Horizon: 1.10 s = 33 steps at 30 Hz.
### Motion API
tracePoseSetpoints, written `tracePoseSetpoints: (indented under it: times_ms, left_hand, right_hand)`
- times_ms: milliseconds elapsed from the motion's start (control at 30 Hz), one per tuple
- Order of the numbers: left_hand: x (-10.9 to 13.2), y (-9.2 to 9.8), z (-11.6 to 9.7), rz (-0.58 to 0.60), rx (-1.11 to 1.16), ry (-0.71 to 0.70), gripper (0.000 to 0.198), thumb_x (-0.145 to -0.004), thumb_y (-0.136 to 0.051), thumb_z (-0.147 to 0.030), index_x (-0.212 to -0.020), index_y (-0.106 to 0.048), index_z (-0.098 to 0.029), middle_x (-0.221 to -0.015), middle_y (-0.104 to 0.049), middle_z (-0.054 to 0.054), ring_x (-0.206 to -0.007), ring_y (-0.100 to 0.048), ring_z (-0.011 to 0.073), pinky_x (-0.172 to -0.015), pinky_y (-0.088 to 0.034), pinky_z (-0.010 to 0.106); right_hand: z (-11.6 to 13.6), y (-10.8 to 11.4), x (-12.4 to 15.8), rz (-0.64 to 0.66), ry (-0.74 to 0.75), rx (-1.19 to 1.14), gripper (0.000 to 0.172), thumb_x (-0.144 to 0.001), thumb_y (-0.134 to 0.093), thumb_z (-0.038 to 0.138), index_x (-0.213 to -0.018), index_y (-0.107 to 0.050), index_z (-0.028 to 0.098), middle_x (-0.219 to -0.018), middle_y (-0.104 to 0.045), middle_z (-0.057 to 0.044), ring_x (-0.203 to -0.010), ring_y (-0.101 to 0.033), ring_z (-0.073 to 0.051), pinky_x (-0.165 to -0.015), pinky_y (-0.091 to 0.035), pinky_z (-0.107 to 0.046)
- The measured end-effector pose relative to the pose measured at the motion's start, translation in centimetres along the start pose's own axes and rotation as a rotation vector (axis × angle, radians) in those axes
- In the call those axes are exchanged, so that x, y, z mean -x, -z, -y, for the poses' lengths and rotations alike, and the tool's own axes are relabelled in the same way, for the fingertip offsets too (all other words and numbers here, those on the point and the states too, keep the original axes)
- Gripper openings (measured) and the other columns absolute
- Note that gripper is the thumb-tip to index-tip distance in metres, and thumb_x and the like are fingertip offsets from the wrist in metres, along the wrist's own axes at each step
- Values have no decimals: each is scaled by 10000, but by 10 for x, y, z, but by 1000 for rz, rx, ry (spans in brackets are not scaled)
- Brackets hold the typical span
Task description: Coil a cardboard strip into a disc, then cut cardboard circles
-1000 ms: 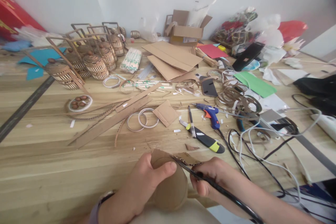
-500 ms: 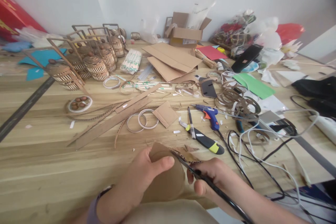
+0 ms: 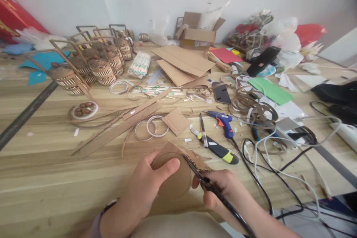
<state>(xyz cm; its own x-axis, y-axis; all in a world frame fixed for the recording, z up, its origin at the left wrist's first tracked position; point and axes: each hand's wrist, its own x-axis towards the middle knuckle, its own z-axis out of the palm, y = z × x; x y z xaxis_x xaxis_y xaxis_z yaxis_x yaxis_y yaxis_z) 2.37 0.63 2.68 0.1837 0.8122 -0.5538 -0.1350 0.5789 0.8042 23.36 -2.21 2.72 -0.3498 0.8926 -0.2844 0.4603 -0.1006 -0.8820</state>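
Observation:
My left hand [image 3: 149,182] grips a piece of brown cardboard [image 3: 175,180] that has a round outline drawn on it, the thumb lying on top. In my right hand [image 3: 224,187] is a pair of black scissors [image 3: 196,171], its blades at the cardboard's right edge along the curved line. A partly cut cardboard strip with a corrugated edge [image 3: 199,160] bends away beyond the blades. The fingers of my right hand are partly hidden by the scissor handles.
Beyond my hands lie a utility knife [image 3: 220,152], a pen [image 3: 203,130], a blue glue gun [image 3: 223,121], white-rimmed rings [image 3: 157,134] and a cardboard square [image 3: 176,121]. Cables [image 3: 267,173] tangle at right. Small lantern-like baskets [image 3: 102,70] stand at back left.
The cardboard has moved slightly up and left and tipped so that more of the drawn circle shows. Both hands and the scissors have shifted a little with it.

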Motion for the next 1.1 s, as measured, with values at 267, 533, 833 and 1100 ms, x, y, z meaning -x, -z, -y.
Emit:
tracePoseSetpoints:
  times_ms: [267,533,833,1100]
  left_hand:
    - [5,0,0,78,-39,-9,515,-698,-803,-540,-1050,-760,-167,-950,-815,101,-915,-739,339,-765,-556,391]
    - [6,0,-1,65,-94,-15,483,-716,-779,-546,-1023,-772,-173,-939,-807,94,-930,-731,335,-819,-558,416]
    - [9,4,-1,48,-78,9,477,-724,-795,-509,-1089,-768,-203,-980,-813,82,-959,-733,326,-860,-561,423]
    - [8,3,-2,87,-88,-23,427,-731,-799,-510,-1049,-783,-225,-956,-820,39,-982,-728,307,-857,-550,379]
  right_hand:
    - [-5,1,-1,3,-33,-23,945,-610,-426,1025,-766,-712,138,-515,-288,62,-490,-241,-98,-448,-169,-247]
    - [11,6,0,22,-56,30,901,-666,-389,1007,-690,-643,142,-568,-344,36,-546,-301,-109,-487,-233,-234]
    - [22,10,0,80,-65,-13,873,-647,-367,1019,-644,-564,168,-590,-311,45,-578,-263,-113,-507,-252,-232]
    - [24,12,2,75,-71,4,882,-632,-384,1015,-645,-611,163,-578,-309,49,-567,-242,-113,-513,-287,-241]
